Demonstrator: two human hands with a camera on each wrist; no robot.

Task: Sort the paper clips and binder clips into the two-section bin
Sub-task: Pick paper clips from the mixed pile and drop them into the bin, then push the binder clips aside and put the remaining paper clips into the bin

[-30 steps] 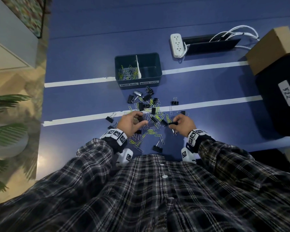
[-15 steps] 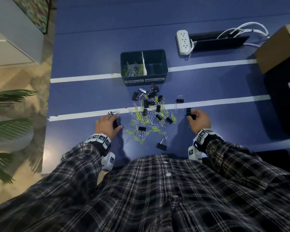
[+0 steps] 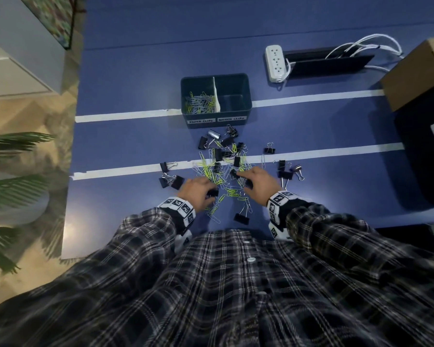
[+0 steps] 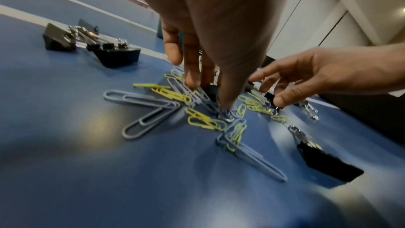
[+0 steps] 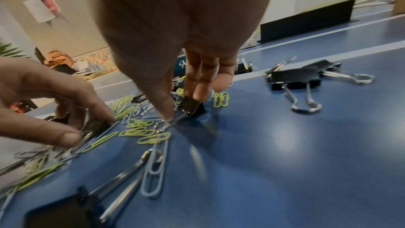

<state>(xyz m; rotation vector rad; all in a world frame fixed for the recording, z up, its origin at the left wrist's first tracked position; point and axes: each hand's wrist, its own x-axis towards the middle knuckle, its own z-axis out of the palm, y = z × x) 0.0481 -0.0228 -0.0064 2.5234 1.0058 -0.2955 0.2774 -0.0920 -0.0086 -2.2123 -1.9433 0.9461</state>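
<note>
A: Blue surface [image 3: 135,146] with two white tape lines across it; the two-section bin [image 3: 215,116] sits at upper centre of the head view, on the far line. Its left half holds paper clips, the right half looks empty.

B: And the pile?

A: The mixed pile of clips [image 3: 223,166] lies below the bin, mid-frame, over the near tape line. The left hand [image 3: 198,191] and the right hand [image 3: 261,182] are both down on its lower edge. A power strip [image 3: 275,63] is at upper right and a cardboard box [image 3: 416,71] at the right edge.

B: The left wrist view?

A: The left hand's fingers [image 4: 192,68] and thumb are pinching a black binder clip [image 4: 211,91] in the middle of the frame, among grey and yellow paper clips. So that grip is narrow and closed on the clip.

B: Right wrist view?

A: Same thing. The right thumb and fingers [image 5: 197,79] are pinching another binder clip [image 5: 190,106] at frame centre, its wire handle pointing toward the camera.

B: How to do it well?

A: I'd pinch the black body, not the wire handles, which swing. Lift straight up so loose paper clips hooked on the handles fall away. Then drop both into the right half of the bin, well clear of the divider.
</note>
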